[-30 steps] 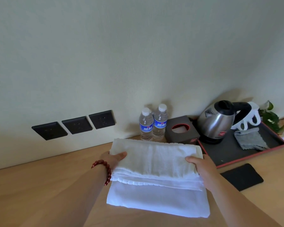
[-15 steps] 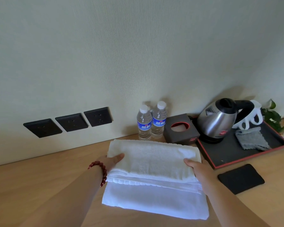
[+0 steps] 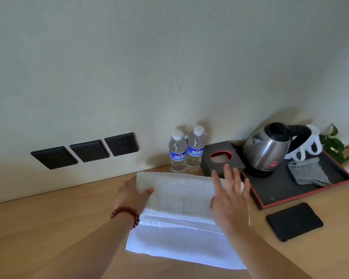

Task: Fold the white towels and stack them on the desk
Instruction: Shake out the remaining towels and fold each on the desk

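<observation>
We have two white towels stacked on the desk (image 3: 48,228): the upper towel (image 3: 179,196) folded, thick, lying on the far part of the lower towel (image 3: 179,246), which sticks out toward us below the wrists.

Left hand (image 3: 132,195) grips the upper towel's left end, thumb on top, fingers round the side. Right hand (image 3: 230,196) lies flat on the right end, fingers straight and spread, pressing, clamped on nothing.

Risks, as we judge them:
- Upper towel sits offset from the lower; if we square it by pushing from one end only, the lower layer may drag and bunch.
- Right fingertips reach nearly to the tissue box (image 3: 223,160). A forward sweep could knock it, or the water bottles (image 3: 186,152) just beyond the towel's far edge; those are upright and look easy to tip.

Edges and room:
- Just right of the right hand, the tray (image 3: 280,202) rim is close to the towel's end; kettle (image 3: 268,150) on it. Little room that way.
- Left of the left hand, open desk. Best side for sliding the stack.
- Black pad (image 3: 294,221) to the right, apart from the towels.
</observation>
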Tool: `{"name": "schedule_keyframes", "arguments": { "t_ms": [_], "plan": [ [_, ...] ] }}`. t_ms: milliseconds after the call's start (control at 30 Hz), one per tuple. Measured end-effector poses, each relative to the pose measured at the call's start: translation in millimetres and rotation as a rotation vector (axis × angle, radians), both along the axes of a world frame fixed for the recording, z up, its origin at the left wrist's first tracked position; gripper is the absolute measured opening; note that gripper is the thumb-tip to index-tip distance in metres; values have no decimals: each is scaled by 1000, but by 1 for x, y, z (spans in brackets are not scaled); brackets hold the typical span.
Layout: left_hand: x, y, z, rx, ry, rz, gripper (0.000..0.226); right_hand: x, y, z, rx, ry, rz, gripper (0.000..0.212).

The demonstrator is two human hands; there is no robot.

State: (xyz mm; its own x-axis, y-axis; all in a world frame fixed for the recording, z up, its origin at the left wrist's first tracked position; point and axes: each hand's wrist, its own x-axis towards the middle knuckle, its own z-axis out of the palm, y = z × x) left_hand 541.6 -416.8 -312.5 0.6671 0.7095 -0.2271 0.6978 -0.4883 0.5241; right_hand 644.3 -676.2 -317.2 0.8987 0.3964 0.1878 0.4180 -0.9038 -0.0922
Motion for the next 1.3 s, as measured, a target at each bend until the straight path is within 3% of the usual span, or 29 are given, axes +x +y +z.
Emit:
{"name": "schedule_keyframes", "arguments": {
  "t_ms": [67, 100, 167, 233, 300, 400, 767, 1000, 1133, 1300],
  "plan": [
    [-6, -10, 1, 501, -5, -223, 70, -8, 23, 6, -23, 22, 74, 65],
    [-7, -12, -2, 638, -52, -277, 69, -13, 33, 5, -35, 56, 99, 58],
    [-8, -14, -5, 728, -137, -358, 69, -22, 47, -7, -59, 146, 108, 56],
    [-7, -17, -13, 783, -97, -592, 65, -26, 47, -25, -66, 232, 71, 61],
    [-10, -24, -29, 755, 2, -791, 60, -28, 39, -39, -53, 247, 51, 63],
    [-11, -32, -44, 519, 161, -628, 66, -31, 27, -45, -41, 229, 62, 66],
    [-3, -42, -39, 336, 332, -576, 70, -25, 9, -47, -69, 340, -2, 74],
    [-14, -26, 8, 251, 602, -666, 79, -10, 36, 17, -310, 682, -58, 74],
    [-30, -2, 70, 317, 573, -630, 56, -13, 71, 68, -409, 700, -111, 58],
    [-82, 48, 125, 282, 516, -511, 41, -50, 126, 115, -446, 589, -10, 43]
  ]
}}
